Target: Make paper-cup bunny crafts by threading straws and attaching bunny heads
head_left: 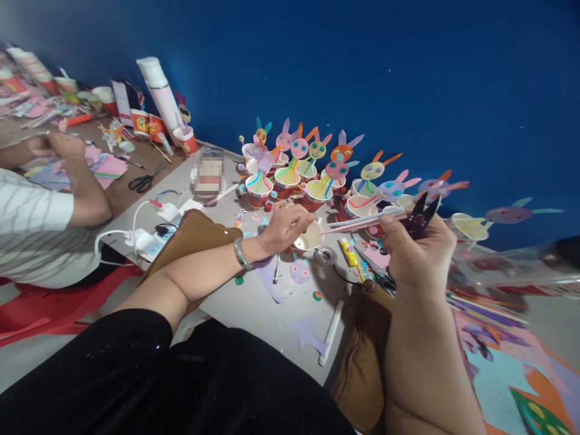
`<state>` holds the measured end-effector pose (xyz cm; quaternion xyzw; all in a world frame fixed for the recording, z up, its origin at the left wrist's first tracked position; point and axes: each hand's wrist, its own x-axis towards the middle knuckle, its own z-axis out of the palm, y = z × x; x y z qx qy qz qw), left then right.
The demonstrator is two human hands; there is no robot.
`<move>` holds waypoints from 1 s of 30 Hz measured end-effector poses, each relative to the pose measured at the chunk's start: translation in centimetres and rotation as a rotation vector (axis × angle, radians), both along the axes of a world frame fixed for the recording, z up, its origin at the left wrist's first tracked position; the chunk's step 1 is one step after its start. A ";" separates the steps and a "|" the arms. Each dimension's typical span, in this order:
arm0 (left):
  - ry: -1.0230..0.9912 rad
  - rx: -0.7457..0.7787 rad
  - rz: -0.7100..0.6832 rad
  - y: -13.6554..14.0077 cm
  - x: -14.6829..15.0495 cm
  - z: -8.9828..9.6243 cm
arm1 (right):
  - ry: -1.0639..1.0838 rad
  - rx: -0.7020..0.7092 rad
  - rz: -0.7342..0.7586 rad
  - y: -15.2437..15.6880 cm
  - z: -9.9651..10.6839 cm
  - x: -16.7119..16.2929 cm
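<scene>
My left hand (pixel 287 226), a bangle on its wrist, is closed with curled fingers at the rim of a white paper cup (pixel 310 237). I cannot make out what is between those fingers. My right hand (pixel 419 251) is closed around several thin, pale straw-like sticks (pixel 362 222), whose far ends reach over towards the cup. Dark scissors (pixel 422 216) also sit in this hand, pointing up past the fingers. Below my left hand lie a purple paper face (pixel 299 272) and a pen (pixel 277 269). A yellow glue stick (pixel 348 251) is left of my right hand.
Paper cups with rabbit-like paper figures (pixel 299 148) line the blue wall. A second pair of scissors (pixel 376 266) and a white marker (pixel 331 332) lie on the table. Coloured paper (pixel 507 368) is at right. A co-worker (pixel 40 223) sits left, beside a power strip (pixel 154 244).
</scene>
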<state>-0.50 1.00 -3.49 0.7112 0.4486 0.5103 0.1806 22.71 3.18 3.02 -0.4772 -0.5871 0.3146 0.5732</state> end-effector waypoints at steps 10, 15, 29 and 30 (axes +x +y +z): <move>0.003 0.057 -0.231 -0.2 -0.1 0.9 | -0.254 -0.112 0.340 -1.5 -0.1 -2.2; 0.029 -0.019 -0.298 -0.5 0.1 1.5 | -0.226 -0.118 0.302 -1.5 -0.7 -2.8; -0.394 -0.245 -0.089 0.8 -0.4 0.5 | -1.165 -0.271 0.083 1.9 -2.9 -0.3; -0.415 -0.252 -0.093 0.8 -0.3 0.5 | -1.291 -0.319 0.088 2.1 -3.1 -0.4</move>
